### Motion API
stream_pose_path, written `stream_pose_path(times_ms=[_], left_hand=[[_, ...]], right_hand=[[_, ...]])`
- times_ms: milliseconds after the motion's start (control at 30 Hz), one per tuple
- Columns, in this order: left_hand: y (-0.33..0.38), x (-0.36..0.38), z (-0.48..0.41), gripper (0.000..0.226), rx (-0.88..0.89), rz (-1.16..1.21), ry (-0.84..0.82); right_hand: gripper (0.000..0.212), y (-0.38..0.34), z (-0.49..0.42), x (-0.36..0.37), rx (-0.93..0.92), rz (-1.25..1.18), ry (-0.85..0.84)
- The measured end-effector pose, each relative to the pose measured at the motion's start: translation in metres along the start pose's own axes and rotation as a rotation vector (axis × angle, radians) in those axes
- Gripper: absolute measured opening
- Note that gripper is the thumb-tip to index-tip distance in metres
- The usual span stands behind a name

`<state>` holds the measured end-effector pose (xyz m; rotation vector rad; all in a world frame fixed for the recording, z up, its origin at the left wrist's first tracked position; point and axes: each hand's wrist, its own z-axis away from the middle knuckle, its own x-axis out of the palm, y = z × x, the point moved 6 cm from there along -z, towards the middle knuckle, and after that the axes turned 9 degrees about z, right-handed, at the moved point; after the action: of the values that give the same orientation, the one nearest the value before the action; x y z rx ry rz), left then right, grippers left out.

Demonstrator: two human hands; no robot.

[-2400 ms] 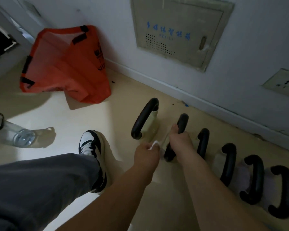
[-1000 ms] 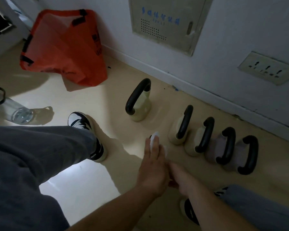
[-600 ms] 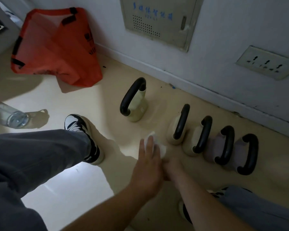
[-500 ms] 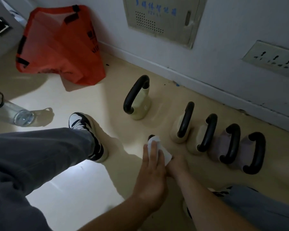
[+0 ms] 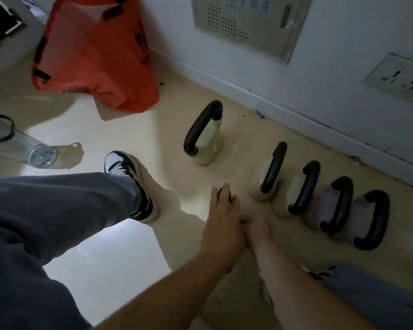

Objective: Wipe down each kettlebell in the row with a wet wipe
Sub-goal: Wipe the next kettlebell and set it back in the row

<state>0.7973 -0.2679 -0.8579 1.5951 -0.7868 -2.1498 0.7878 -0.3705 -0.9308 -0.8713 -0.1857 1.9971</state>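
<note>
While the left hand (image 5: 221, 225) lies flat with straight fingers over a kettlebell pulled out of the row toward the person, only a dark sliver of its handle (image 5: 225, 194) shows past the fingertips, so the step in hand looks like wiping that bell; the wet wipe is hidden, presumably pressed under the palm. The right hand (image 5: 258, 228) sits low just beside it, touching the left; whether it clasps anything I cannot tell. Four kettlebells (image 5: 271, 173) stand in line along the floor near the wall's skirting, a fifth (image 5: 204, 136) apart toward the orange bag (image 5: 93, 53). Next the bell must go back into its gap and the neighbour be taken. Half a second ago the white wipe showed beyond the fingers; now it is covered
</note>
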Motion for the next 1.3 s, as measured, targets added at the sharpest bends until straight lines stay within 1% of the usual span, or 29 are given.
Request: stream_pose_path(times_ms=[33, 67, 100, 167, 233, 267, 300, 333, 400, 433, 467, 500, 567, 633, 667, 733, 800, 833, 900, 967, 1033, 1100, 1133, 1167, 1200, 1233, 1267, 1300], left_hand=[[0.002, 0.003, 0.02, 0.068, 0.062, 0.003, 0.04], [0.004, 0.006, 0.037, 0.069, 0.112, 0.016, 0.066], [0.007, 0.01, 0.048, 0.069, 0.146, 0.036, 0.075], [0.002, 0.009, 0.045, 0.068, 0.146, 0.059, 0.031], [0.002, 0.0, 0.018, 0.072, 0.079, 0.028, 0.017], [0.0, -0.005, -0.001, 0.074, -0.005, 0.031, -0.02], [-0.004, -0.009, -0.022, 0.07, -0.1, 0.059, -0.051], [-0.008, -0.01, -0.042, 0.061, -0.172, 0.099, -0.107], [-0.015, -0.006, -0.071, 0.047, -0.211, 0.082, -0.239], [-0.018, -0.002, -0.074, 0.047, -0.205, 0.014, -0.308], [-0.022, 0.002, -0.072, 0.047, -0.199, 0.0, -0.324], [-0.022, 0.001, -0.065, 0.047, -0.218, 0.044, -0.304], [-0.022, -0.01, -0.047, 0.052, -0.288, 0.282, -0.186], [-0.031, -0.028, -0.037, 0.056, -0.441, 0.494, -0.018], [-0.036, -0.035, -0.034, 0.053, -0.498, 0.546, 0.001], [-0.041, -0.047, -0.024, 0.043, -0.515, 0.561, -0.061], [-0.042, -0.048, -0.012, 0.036, -0.529, 0.622, -0.153], [-0.043, -0.049, -0.007, 0.033, -0.54, 0.631, -0.164], [-0.043, -0.058, -0.004, 0.029, -0.509, 0.601, -0.11], [-0.041, -0.067, -0.007, 0.027, -0.509, 0.678, -0.042], [-0.035, -0.074, -0.009, 0.023, -0.545, 0.888, -0.046], [-0.032, -0.078, -0.011, 0.034, -0.589, 1.138, -0.047], [-0.031, -0.079, -0.012, 0.042, -0.615, 1.296, -0.047], [-0.031, -0.079, -0.014, 0.045, -0.632, 1.427, -0.038], [-0.032, -0.08, -0.014, 0.041, -0.641, 1.479, -0.011], [-0.034, -0.084, -0.015, 0.03, -0.634, 1.443, 0.035], [-0.039, -0.088, -0.015, 0.018, -0.609, 1.307, 0.081], [-0.043, -0.091, -0.017, 0.013, -0.564, 1.142, 0.12]], right_hand=[[0.017, -0.004, 0.001, -0.002, 0.01, -0.05, 0.001], [0.014, -0.002, 0.001, -0.003, 0.019, -0.039, -0.007], [0.015, -0.001, 0.001, -0.003, 0.026, -0.05, -0.009], [0.015, 0.0, 0.001, -0.003, 0.063, -0.093, -0.016], [0.024, 0.001, 0.0, -0.001, 0.119, -0.259, -0.037], [0.026, 0.001, 0.0, -0.001, 0.167, -0.337, -0.052], [0.023, -0.001, 0.0, -0.003, 0.192, -0.416, -0.053], [0.021, -0.007, 0.003, -0.007, 0.21, -0.485, -0.036], [0.028, -0.019, 0.008, -0.019, 0.249, -0.55, 0.001], [0.027, -0.025, 0.01, -0.025, 0.257, -0.555, 0.0], [0.023, -0.033, 0.011, -0.028, 0.253, -0.55, -0.023], [0.02, -0.041, 0.014, -0.032, 0.249, -0.551, -0.051], [0.019, -0.054, 0.018, -0.034, 0.23, -0.566, -0.107], [0.023, -0.061, 0.023, -0.033, 0.226, -0.573, -0.16], [0.026, -0.061, 0.027, -0.031, 0.233, -0.546, -0.188], [0.034, -0.061, 0.033, -0.031, 0.227, -0.466, -0.203], [0.041, -0.06, 0.034, -0.038, 0.205, -0.407, -0.102], [0.042, -0.061, 0.033, -0.042, 0.2, -0.405, -0.047], [0.035, -0.069, 0.033, -0.046, 0.166, -0.452, -0.024], [0.027, -0.082, 0.035, -0.048, 0.089, -0.485, -0.043], [0.028, -0.09, 0.036, -0.053, 0.011, -0.466, 0.006], [0.031, -0.096, 0.038, -0.056, -0.051, -0.446, 0.043], [0.032, -0.097, 0.04, -0.054, -0.074, -0.459, 0.031], [0.033, -0.098, 0.041, -0.052, -0.091, -0.483, 0.006], [0.033, -0.099, 0.043, -0.049, -0.104, -0.507, -0.021], [0.032, -0.099, 0.045, -0.047, -0.116, -0.52, -0.056], [0.03, -0.099, 0.047, -0.046, -0.128, -0.523, -0.094], [0.026, -0.097, 0.046, -0.044, -0.136, -0.522, -0.134]])
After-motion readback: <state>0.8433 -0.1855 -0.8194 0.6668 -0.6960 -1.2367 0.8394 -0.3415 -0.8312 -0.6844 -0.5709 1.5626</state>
